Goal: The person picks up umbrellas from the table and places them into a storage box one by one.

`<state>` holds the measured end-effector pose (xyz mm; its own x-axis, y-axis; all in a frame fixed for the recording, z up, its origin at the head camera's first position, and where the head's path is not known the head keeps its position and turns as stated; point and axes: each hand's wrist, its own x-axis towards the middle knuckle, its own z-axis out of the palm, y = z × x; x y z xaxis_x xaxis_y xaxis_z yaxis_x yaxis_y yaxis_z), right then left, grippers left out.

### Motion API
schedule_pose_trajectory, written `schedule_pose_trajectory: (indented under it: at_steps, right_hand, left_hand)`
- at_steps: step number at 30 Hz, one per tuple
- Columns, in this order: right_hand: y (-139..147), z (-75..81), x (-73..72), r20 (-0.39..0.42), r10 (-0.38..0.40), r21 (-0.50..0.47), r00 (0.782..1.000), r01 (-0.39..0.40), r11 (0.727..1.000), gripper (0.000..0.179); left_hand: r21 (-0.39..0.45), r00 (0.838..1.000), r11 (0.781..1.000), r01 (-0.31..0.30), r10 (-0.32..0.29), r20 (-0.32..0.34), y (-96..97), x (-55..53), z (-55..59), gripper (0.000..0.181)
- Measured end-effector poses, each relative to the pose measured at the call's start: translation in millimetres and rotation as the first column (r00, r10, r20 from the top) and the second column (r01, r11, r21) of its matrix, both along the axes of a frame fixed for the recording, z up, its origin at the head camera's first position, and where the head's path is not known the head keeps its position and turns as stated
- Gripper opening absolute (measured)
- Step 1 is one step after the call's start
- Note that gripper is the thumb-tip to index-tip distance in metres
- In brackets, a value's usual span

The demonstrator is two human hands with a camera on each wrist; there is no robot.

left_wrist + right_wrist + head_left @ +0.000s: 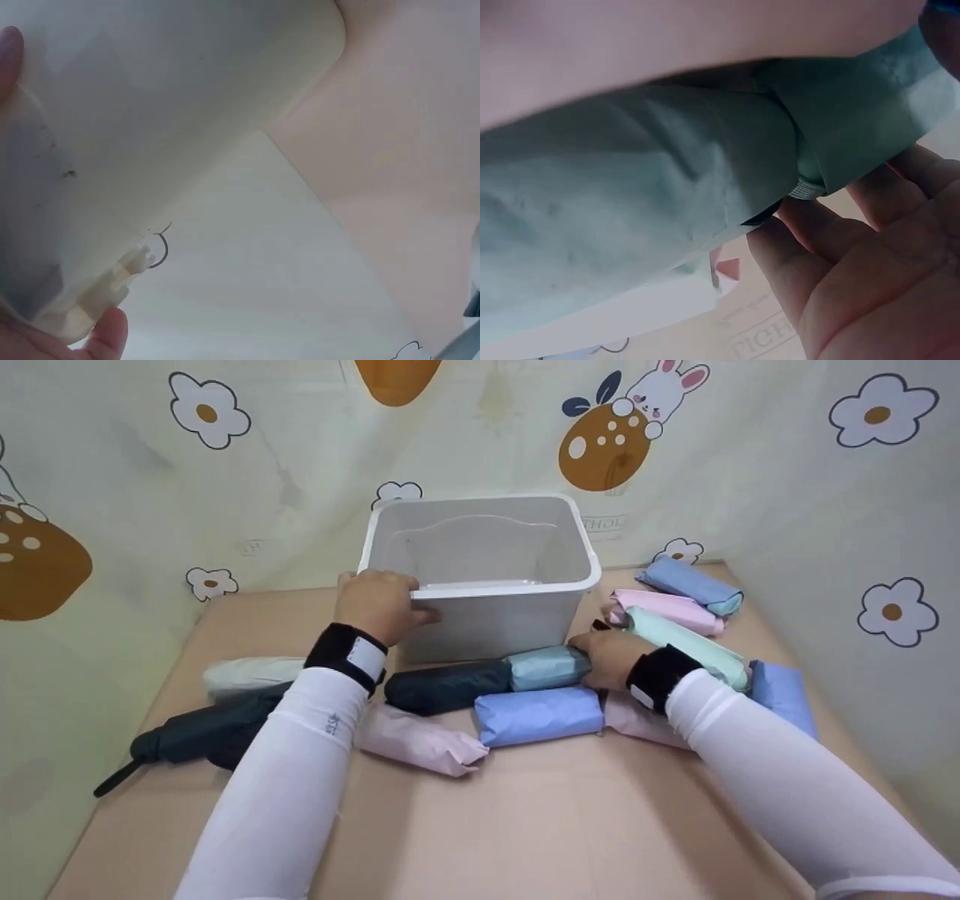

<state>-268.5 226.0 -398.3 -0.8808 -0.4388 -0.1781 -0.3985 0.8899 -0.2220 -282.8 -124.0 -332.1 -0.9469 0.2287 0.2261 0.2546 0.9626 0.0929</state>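
My left hand (379, 604) grips the near left corner of a white plastic bin (495, 622), thumb outside its front wall. In the left wrist view, fingertips lie along the bin wall (172, 97). My right hand (619, 656) holds the right end of a teal folded umbrella (547, 667) in front of the bin. The right wrist view shows its fingers (817, 232) curled at the teal fabric (840, 112); part of the grip is hidden. A black folded umbrella (450, 686) lies end to end with the teal one, and a blue folded umbrella (540, 716) lies nearer.
Left lie a black umbrella with a strap (187, 735) and a white one (251, 675). A pale pink umbrella (424, 739) lies front centre. Mint (686, 645), pink (667, 611) and blue umbrellas (690, 585) lie right of the bin. A patterned curtain (300, 472) stands behind.
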Motion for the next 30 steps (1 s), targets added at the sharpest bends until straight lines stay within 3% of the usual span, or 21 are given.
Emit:
schedule_pose_trajectory:
  at_steps: [8,18,23,30]
  right_hand:
    - [-2.1,-16.1,-11.8,-0.069,0.043,0.055,0.997,-0.039,0.998,0.021]
    - [-10.1,-13.1,-10.9,-0.067,0.05,0.136,0.996,-0.04,0.99,0.03]
    - [-7.4,-6.4,-6.4,-0.069,0.055,0.134,0.996,-0.045,0.99,0.046]
    - [-2.3,17.8,8.1,-0.156,0.116,0.088,0.981,-0.103,0.991,0.039]
  left_hand:
    - [0.01,0.999,1.0,-0.017,0.018,-0.032,3.0,-3.3,-3.6,0.043]
    - [-0.012,0.999,0.999,-0.04,0.039,-0.037,7.3,-6.1,-3.7,0.046]
    - [-0.027,0.998,0.999,-0.029,0.027,-0.049,8.1,-6.1,-2.8,0.047]
    - [-0.051,0.999,0.998,-0.021,0.019,-0.039,5.0,-3.4,0.8,0.047]
